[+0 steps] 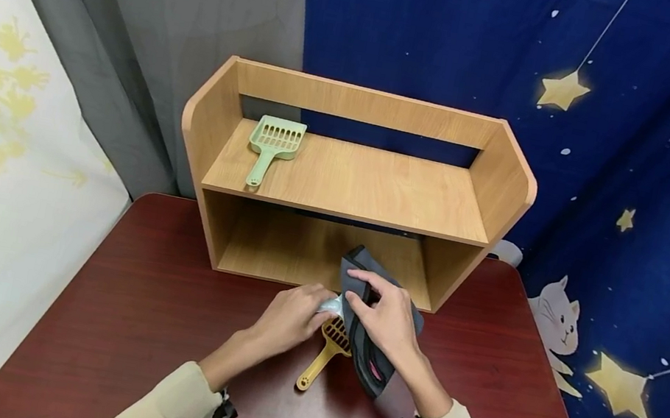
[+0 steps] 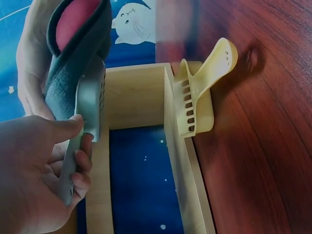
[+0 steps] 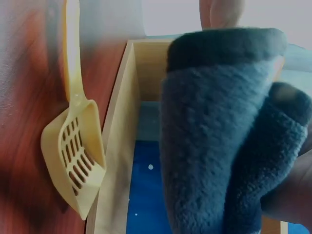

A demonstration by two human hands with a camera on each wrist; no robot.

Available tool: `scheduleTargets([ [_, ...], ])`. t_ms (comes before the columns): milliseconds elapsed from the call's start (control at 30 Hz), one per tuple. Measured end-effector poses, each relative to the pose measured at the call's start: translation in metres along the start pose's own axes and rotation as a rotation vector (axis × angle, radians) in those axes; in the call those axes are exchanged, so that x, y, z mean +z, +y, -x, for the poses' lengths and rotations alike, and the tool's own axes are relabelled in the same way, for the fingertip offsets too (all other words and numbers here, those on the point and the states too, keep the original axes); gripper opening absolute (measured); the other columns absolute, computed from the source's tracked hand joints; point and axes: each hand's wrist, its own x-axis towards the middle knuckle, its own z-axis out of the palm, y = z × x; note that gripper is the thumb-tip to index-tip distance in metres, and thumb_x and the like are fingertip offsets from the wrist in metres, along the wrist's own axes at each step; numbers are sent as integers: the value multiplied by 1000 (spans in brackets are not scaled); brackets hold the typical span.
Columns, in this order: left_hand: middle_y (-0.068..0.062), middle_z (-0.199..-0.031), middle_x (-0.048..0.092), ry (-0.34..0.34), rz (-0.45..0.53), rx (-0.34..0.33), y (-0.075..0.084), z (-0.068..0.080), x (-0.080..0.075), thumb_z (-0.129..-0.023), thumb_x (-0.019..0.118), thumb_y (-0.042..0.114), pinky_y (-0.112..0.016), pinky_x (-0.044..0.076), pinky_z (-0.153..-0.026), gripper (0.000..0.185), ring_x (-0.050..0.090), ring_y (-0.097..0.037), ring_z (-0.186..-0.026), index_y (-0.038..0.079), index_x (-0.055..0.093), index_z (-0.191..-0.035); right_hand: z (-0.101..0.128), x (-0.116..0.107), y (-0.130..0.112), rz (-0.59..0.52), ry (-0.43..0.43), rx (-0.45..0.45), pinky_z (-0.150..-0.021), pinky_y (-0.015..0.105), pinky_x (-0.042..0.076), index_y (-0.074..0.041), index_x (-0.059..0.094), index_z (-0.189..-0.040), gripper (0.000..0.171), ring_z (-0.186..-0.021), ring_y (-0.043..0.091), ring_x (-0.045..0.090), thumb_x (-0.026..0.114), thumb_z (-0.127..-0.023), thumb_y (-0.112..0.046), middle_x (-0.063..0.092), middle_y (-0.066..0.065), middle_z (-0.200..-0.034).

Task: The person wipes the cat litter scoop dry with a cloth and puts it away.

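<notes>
In the left wrist view my left hand grips a pale grey-blue slotted litter scoop by its handle, fingers curled round it. The scoop's head lies against a folded dark grey fleece cloth, which has a darker trim and shows pink inside. My right hand holds this cloth, thumb and fingers on its upper part. A yellow slotted litter scoop lies on the table below both hands, its head partly covered by the cloth in the head view.
A two-level wooden shelf stands at the back of the dark red table. On its upper level, at the left, lies a green litter scoop. Grey and starry blue curtains hang behind.
</notes>
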Motion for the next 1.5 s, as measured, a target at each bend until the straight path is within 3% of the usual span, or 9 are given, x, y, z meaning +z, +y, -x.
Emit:
scheduleTargets([
  [133, -1, -101, 72, 15, -13, 2, 0, 2, -2, -97, 78, 24, -36, 57, -71, 24, 68, -17, -87, 8, 75, -114, 0, -3, 1, -7, -16, 5, -48, 23, 40, -18, 79, -125, 36, -47, 2, 43, 85, -90, -14, 68, -2, -70],
  [367, -3, -105, 75, 22, -21, -22, -4, 5, -10, -98, 78, 25, -40, 58, -75, 28, 72, -21, -93, 6, 76, -119, -1, -18, 17, 114, 22, 20, -63, 29, 48, -16, 80, -124, 39, -68, 11, 59, 87, -86, -10, 80, 14, -107],
  [567, -6, -106, 75, 27, -12, -40, -9, 6, -14, -97, 79, 24, -43, 59, -75, 30, 73, -23, -92, 5, 76, -120, -2, -41, 26, 73, 68, 63, -58, 19, 50, -11, 79, -123, 38, -65, 14, 69, 86, -86, -4, 80, 17, -100],
  [667, -7, -106, 76, 21, 7, -50, -11, 7, -16, -96, 80, 22, -44, 59, -76, 30, 73, -24, -92, 4, 76, -119, -3, -50, 29, 17, 72, 88, -64, 12, 52, -9, 79, -122, 38, -79, 18, 77, 85, -86, -1, 79, 19, -103],
  [800, -8, -106, 76, 16, 4, -44, -15, 8, -19, -97, 79, 21, -44, 59, -76, 28, 72, -23, -90, 4, 76, -118, -4, -60, 33, -3, 63, 101, -66, 12, 51, -11, 80, -122, 36, -79, 15, 74, 85, -87, -3, 80, 15, -100],
  [967, -4, -101, 74, 10, -2, 1, -20, 8, -24, -97, 78, 21, -41, 58, -73, 25, 69, -18, -86, 4, 77, -116, -3, -70, 41, -39, 23, 103, -66, 16, 50, -16, 80, -122, 34, -74, 9, 63, 85, -89, -5, 80, 8, -95],
  [1200, -1, -99, 71, -10, 4, 99, -26, 7, -31, -98, 77, 20, -38, 57, -75, 24, 66, -16, -86, 4, 76, -116, -4, -79, 56, -176, -33, 94, -74, 17, 53, -14, 79, -125, 33, -86, 10, 67, 82, -93, -5, 77, 9, -94],
  [1433, 1, -104, 72, -85, 56, 181, -23, 5, -33, -102, 73, 25, -35, 57, -79, 28, 66, -12, -92, 8, 75, -123, -7, -80, 59, -324, -90, 82, -69, 22, 52, -10, 76, -127, 33, -81, 12, 64, 77, -95, -1, 65, 10, -82],
  [1500, 3, -103, 71, -93, 73, 205, -21, 4, -33, -102, 72, 25, -33, 56, -77, 27, 64, -10, -89, 9, 75, -124, -10, -77, 60, -349, -113, 60, -71, 22, 51, -9, 75, -127, 33, -83, 11, 62, 77, -96, -2, 69, 9, -90],
])
